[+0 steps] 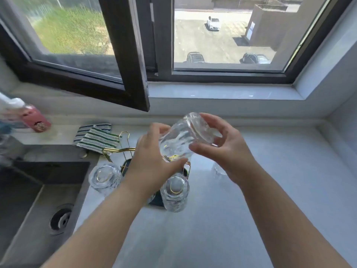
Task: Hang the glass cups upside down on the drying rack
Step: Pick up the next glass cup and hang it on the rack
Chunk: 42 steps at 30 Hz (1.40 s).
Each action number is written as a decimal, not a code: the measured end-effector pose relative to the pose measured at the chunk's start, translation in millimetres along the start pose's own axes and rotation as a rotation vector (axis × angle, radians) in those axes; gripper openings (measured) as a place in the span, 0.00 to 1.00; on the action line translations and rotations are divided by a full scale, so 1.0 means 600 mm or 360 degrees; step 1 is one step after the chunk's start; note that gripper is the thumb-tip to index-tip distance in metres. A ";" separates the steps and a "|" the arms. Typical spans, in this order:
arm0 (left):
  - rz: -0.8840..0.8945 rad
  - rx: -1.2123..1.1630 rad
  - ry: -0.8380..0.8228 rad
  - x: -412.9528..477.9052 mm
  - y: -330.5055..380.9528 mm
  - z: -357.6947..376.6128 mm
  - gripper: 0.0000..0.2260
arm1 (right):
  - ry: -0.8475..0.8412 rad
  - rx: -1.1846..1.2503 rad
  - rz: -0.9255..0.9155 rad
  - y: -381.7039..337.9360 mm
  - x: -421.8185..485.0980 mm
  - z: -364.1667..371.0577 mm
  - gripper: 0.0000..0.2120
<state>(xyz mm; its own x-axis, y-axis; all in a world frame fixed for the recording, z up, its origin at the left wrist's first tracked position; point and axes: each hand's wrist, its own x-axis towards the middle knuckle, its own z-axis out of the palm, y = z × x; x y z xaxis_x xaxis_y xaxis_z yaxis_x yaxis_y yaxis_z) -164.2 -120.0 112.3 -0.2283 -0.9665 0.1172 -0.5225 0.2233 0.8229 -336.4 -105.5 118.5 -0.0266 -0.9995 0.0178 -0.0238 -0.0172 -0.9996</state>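
Note:
A clear ribbed glass cup (185, 136) is held tilted in the air above the drying rack, base up and to the right. My left hand (152, 163) grips its lower end, near the mouth. My right hand (224, 149) holds its upper end with fingers curled round the base. The drying rack (123, 149) has gold wire arms on a dark base and is partly hidden by my left hand. Two glass cups hang upside down on it: one at the left (105, 177), one at the front (174, 191). Another glass (217, 170) shows faintly behind my right wrist.
A dark sink (38, 190) with a drain lies at the left of the white counter (270, 190). Striped cloths (96, 137) lie behind the rack. A pink bottle (35, 118) stands at the far left. An opened window sash (123, 64) juts over the counter's back.

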 end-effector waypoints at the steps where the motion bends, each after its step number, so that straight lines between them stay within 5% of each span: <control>1: 0.0024 0.0076 0.0026 0.010 -0.004 -0.017 0.25 | -0.0036 -0.0159 -0.0081 -0.013 0.014 0.018 0.34; 9: 0.0069 0.0212 -0.0032 0.082 -0.054 -0.090 0.32 | -0.0287 -0.0910 -0.0293 -0.010 0.135 0.104 0.37; 34: -0.0634 0.0718 -0.0685 0.176 -0.137 -0.060 0.30 | -0.0908 -0.1607 -0.0022 0.112 0.232 0.137 0.39; 42: -0.0644 0.0591 -0.0541 0.161 -0.120 -0.063 0.34 | -0.0887 -0.1543 -0.0014 0.101 0.224 0.123 0.45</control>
<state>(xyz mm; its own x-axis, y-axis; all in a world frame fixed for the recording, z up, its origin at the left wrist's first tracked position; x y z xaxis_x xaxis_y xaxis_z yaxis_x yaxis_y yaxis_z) -117.4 -234.0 85.5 -0.1697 -0.9030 -0.3948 -0.8575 -0.0622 0.5108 -267.9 -242.7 58.5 0.4232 -0.8761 -0.2311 -0.7972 -0.2389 -0.5544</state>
